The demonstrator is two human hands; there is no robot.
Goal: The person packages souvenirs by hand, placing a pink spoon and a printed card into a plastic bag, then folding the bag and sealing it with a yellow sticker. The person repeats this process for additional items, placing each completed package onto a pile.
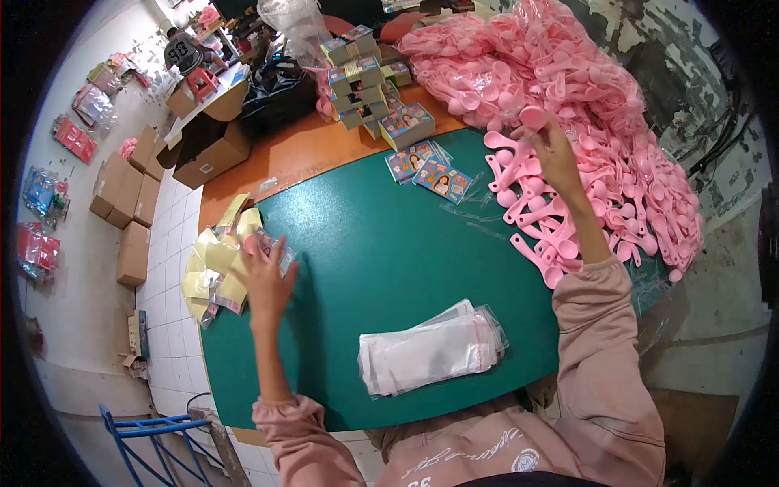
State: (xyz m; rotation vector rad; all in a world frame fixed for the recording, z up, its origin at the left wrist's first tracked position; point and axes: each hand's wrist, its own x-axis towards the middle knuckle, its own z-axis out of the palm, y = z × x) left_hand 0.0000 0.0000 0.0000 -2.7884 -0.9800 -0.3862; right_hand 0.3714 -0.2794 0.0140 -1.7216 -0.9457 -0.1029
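My left hand [270, 280] is at the left of the green table, fingers spread, over the near side of a pile of packets with yellow cards [219, 258]. My right hand [552, 150] is raised at the edge of the heap of pink spoons [560, 211], its fingers closed on a pink spoon [533, 118] whose round bowl shows above them. Beside that heap lie a few blue printed cards [442, 178]. Near the table's front edge rests a stack of clear plastic bags [430, 349], which neither hand touches.
Bundled card stacks [357, 77] stand at the back, beside a black bag [280, 93] and an open cardboard box [213, 150]. Large bags of pink spoons [519, 57] fill the back right. A blue metal frame [158, 426] is at lower left. A person [183, 53] sits far back.
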